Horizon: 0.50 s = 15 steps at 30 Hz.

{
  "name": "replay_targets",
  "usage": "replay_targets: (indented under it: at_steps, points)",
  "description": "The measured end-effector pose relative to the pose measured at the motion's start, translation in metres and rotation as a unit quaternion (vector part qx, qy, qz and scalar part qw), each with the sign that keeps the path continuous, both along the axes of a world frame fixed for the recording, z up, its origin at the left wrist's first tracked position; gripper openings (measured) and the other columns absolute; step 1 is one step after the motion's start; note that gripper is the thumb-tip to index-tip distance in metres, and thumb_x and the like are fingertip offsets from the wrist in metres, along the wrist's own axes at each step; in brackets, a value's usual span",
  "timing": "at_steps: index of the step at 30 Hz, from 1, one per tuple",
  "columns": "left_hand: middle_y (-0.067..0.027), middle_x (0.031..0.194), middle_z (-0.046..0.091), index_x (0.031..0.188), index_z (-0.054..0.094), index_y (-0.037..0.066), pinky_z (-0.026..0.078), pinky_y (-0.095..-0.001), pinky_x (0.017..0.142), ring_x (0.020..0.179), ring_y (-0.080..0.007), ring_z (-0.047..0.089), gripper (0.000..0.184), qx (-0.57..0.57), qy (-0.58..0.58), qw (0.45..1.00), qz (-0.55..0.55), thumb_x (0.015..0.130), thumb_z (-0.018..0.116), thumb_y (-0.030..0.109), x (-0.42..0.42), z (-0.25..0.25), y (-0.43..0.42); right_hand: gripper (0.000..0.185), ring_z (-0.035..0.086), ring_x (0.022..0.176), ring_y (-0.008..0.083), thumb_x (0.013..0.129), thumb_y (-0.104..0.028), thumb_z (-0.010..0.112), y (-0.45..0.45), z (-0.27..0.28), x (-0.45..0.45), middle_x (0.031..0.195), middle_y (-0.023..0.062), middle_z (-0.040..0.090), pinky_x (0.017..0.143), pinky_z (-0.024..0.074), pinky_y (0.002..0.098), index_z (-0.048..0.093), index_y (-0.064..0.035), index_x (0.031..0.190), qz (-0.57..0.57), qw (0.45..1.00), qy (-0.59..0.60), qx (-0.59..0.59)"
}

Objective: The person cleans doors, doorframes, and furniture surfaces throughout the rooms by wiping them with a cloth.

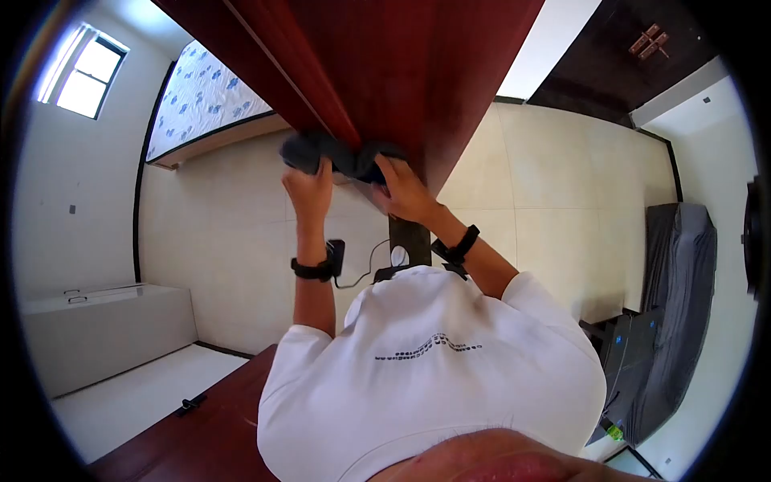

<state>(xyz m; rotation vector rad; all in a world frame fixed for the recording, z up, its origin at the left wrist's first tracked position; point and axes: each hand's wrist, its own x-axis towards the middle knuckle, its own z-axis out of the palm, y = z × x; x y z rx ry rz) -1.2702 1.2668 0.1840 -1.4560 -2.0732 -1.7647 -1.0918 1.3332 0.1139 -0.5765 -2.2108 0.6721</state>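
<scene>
Left hand point(308, 194) and right hand point(411, 193) hold a dark gray cloth point(305, 153) between them, the left closed on its left end with the thumb along the near side, the right grasping its right end, fingers laid over the fabric. Part of each grip is hidden in the folds. The cloth, bunched and slightly blurred, lies across the lower part of a red wooden panel point(422, 80) that narrows toward the person and carries a raised ridge along its left side. Both arms reach forward from a white T-shirt point(450, 321) with small dark lettering. Black straps circle the wrists, the left strap point(312, 270) bearing a small dark device and the right strap point(460, 245) angled across the forearm. A thin dark cable point(371, 263) curves between the left wrist and a dark bench point(411, 241), where a small white object point(399, 256) rests. Pale tiles point(554, 169) cover the floor. At left, a bed point(210, 96) with a blue-flowered cover stands near a bright window point(88, 79), and a white cabinet point(112, 333) sits along the wall. At right are a dark door point(610, 60) with a reddish ornament point(649, 42) and furniture under a dark cover point(683, 273).
</scene>
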Motion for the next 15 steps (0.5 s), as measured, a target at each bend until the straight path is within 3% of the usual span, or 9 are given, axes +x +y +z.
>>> replay_targets:
  at_steps: [3,5,6,8,11,15]
  points:
    - [-0.0134,0.089,0.070,0.093,0.067,0.000,0.051,-0.0382,0.075,0.078,-0.0314,0.066,0.023,0.058,0.064,0.996,-0.012,0.072,0.075,0.006,0.014,0.063,0.010,0.055,0.053,0.100,0.0417,0.079,-0.009,0.067,-0.004,0.070,0.002,0.114,0.0256,0.053,0.087,0.0448,0.0426,0.045,0.0029,0.128,-0.047,0.997,0.016,0.057]
    - [-0.0136,0.094,0.070,0.095,0.067,-0.002,0.050,-0.0352,0.081,0.083,-0.0260,0.067,0.026,0.081,0.169,0.982,-0.022,0.076,0.078,0.012,0.027,0.077,0.022,0.051,0.052,0.096,0.0407,0.080,-0.010,0.065,-0.001,0.092,0.000,0.107,0.0251,0.053,0.084,0.0451,0.0448,0.047,0.0012,0.126,-0.107,0.976,0.158,0.103]
    - [-0.0145,0.097,0.069,0.098,0.067,-0.001,0.049,-0.0371,0.084,0.087,-0.0292,0.066,0.025,0.092,0.255,0.962,-0.001,0.078,0.077,0.011,0.032,0.069,0.030,0.051,0.052,0.096,0.0407,0.080,-0.010,0.065,0.002,0.091,0.000,0.107,0.0251,0.053,0.084,0.0451,0.0448,0.047,0.0012,0.126,-0.117,0.975,0.159,0.100]
    - [-0.0141,0.097,0.068,0.099,0.067,0.000,0.048,-0.0378,0.085,0.088,-0.0302,0.064,0.024,0.087,0.241,0.966,-0.025,0.079,0.075,0.009,0.039,0.039,0.041,0.050,0.052,0.098,0.0410,0.080,-0.011,0.064,0.008,0.086,0.003,0.107,0.0244,0.052,0.084,0.0453,0.0442,0.048,0.0006,0.126,-0.128,0.979,0.155,0.016]
    - [-0.0143,0.103,0.066,0.104,0.065,0.001,0.046,-0.0402,0.087,0.092,-0.0320,0.061,0.025,0.084,0.210,0.972,-0.064,0.080,0.070,0.003,0.038,-0.025,0.042,0.050,0.052,0.098,0.0408,0.079,-0.010,0.063,0.015,0.036,0.011,0.107,0.0239,0.053,0.084,0.0456,0.0448,0.049,0.0004,0.126,-0.107,0.989,0.098,0.008]
    - [-0.0168,0.120,0.060,0.113,0.063,0.003,0.038,-0.0451,0.103,0.118,-0.0358,0.051,0.032,-0.053,0.306,0.949,-0.053,0.081,0.067,0.005,0.035,-0.064,0.026,0.046,0.055,0.091,0.0385,0.076,-0.006,0.066,0.023,0.007,0.022,0.102,0.0200,0.055,0.077,0.0457,0.0424,0.051,0.0022,0.119,-0.054,0.998,0.017,0.024]
